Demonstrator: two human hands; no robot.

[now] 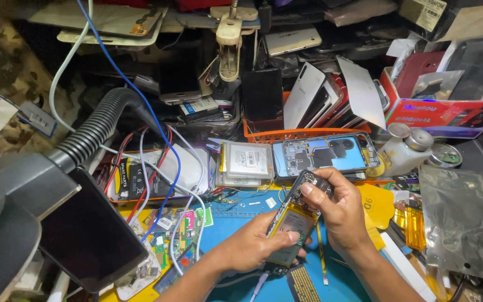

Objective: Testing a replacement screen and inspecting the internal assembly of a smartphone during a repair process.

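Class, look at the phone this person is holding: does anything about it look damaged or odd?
The phone held in the left hand and right hand has no back cover, so its battery and circuit parts are bare. Another opened phone lies beyond it on the bench.

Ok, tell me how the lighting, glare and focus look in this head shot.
Head view: bright, even light on the opened phone held by the left hand and right hand; the upper shelves sink into shadow; the grey lamp head at lower left is close and soft; edges bend with wide-angle distortion.

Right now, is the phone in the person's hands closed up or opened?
Opened: the phone lacks its back cover, battery and circuitry exposed, held by both hands.
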